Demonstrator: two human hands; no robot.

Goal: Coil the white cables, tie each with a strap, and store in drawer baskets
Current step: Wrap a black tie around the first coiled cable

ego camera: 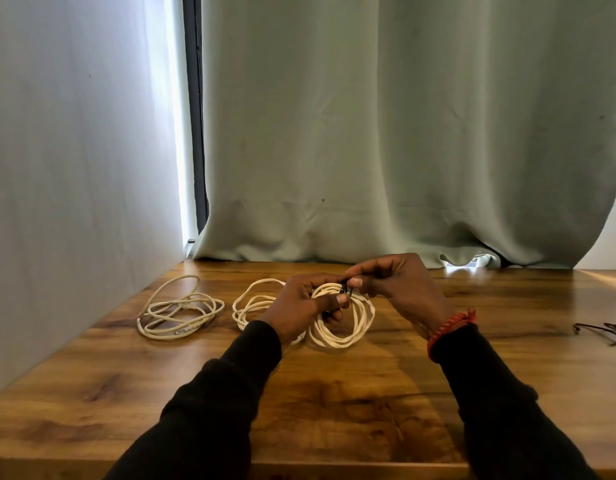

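Head view: both hands meet above the middle of the wooden tabletop (334, 393). The left hand (306, 303) grips the top of a coiled white cable (344, 323) with curled fingers, the thumb lying across the strands. The right hand (396, 282) pinches a short black strap (346, 287) between thumb and forefinger at the same top point of the coil. The lower loops of the coil hang down toward the tabletop; whether they touch it cannot be told. A second white cable (254, 303) lies in loose loops just beside the left hand, partly hidden behind it. A third white cable (180, 313) lies in loose loops farther left, apart from the second, near a white side wall (74, 168). Dark thin straps (607, 332) lie at the right edge, well apart from the hands. A red bracelet (450, 327) circles the right wrist. A pale green curtain (403, 133) hangs behind the tabletop.
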